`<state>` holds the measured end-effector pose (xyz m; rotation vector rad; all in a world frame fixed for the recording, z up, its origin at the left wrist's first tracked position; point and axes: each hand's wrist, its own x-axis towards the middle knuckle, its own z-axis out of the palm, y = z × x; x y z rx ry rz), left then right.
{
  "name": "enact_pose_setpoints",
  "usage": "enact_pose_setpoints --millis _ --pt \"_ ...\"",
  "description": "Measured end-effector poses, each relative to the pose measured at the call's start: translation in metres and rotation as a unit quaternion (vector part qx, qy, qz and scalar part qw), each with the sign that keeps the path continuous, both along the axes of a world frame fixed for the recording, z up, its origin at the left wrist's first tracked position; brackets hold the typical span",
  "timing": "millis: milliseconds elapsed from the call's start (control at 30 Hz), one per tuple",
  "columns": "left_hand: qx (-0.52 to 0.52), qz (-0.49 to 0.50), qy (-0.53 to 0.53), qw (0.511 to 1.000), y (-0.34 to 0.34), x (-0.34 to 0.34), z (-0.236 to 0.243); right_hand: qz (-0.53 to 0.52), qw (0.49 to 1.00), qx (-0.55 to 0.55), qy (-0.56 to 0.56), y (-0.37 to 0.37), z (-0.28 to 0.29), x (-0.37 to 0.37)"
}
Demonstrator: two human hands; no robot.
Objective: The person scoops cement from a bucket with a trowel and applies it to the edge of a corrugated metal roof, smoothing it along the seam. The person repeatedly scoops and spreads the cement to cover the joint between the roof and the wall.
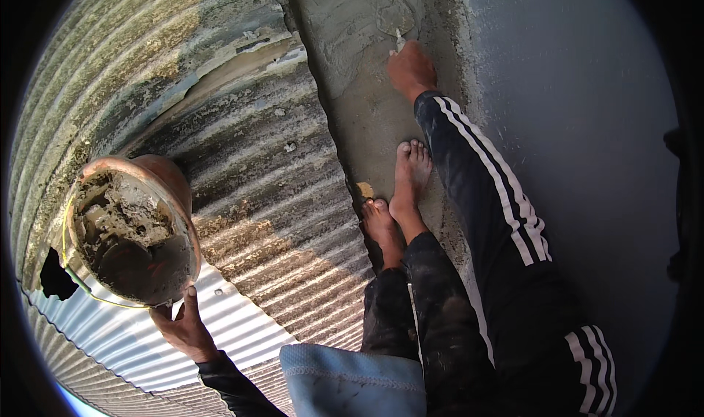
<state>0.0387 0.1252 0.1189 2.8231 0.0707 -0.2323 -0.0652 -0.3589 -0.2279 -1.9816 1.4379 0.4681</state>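
My right hand (412, 68) is closed round the handle of a trowel (396, 19). The blade is coated in grey mortar and lies against the wet mortar (334, 32) spread along a narrow ledge. At the lower left, my left hand (187, 334) grips the near rim of an orange-brown bucket (170, 175), with the thumb at the lip. The bucket leans so that its mouth faces me. Inside is grey mortar (139, 211), lumpy toward the far side and smoother near my hand. A thin yellow-green wire handle (86, 291) hangs along the bucket's outer side.
Weathered corrugated roofing sheets (264, 160) cover the left, with a ragged dark hole (57, 276) near the bucket. A smooth grey wall (587, 109) rises on the right. Two bare feet (411, 175) stand on the ledge between roofing and wall.
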Motion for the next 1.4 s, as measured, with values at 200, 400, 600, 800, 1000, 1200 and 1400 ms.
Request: enact_pose_setpoints --millis 200,400,600,800,1000,1200,1400 --pt "0.024 0.004 -0.005 1.0 -0.007 0.0 0.003 -0.079 0.993 0.069 0.058 0.091 0.031 -0.092" --pt "0.031 0.008 0.011 0.999 -0.002 0.002 0.006 -0.021 0.998 0.012 -0.063 0.077 0.033 -0.097" --pt "0.036 -0.032 0.02 0.999 0.003 0.003 0.011 0.003 0.998 0.021 -0.063 -0.017 -0.004 -0.024" --pt "0.071 -0.04 0.038 0.996 0.0 0.01 0.026 0.107 0.991 0.078 -0.006 0.068 0.013 -0.083" --pt "0.11 -0.045 -0.009 0.993 0.005 0.01 0.021 0.163 0.986 0.014 -0.037 0.152 0.07 -0.144" --pt "0.121 -0.052 -0.079 0.988 0.016 0.003 0.017 0.13 0.914 0.087 -0.373 0.166 0.231 -0.081" --pt "0.086 -0.034 -0.073 0.993 0.017 0.0 0.015 0.385 0.804 0.122 -0.437 0.197 0.351 0.044"
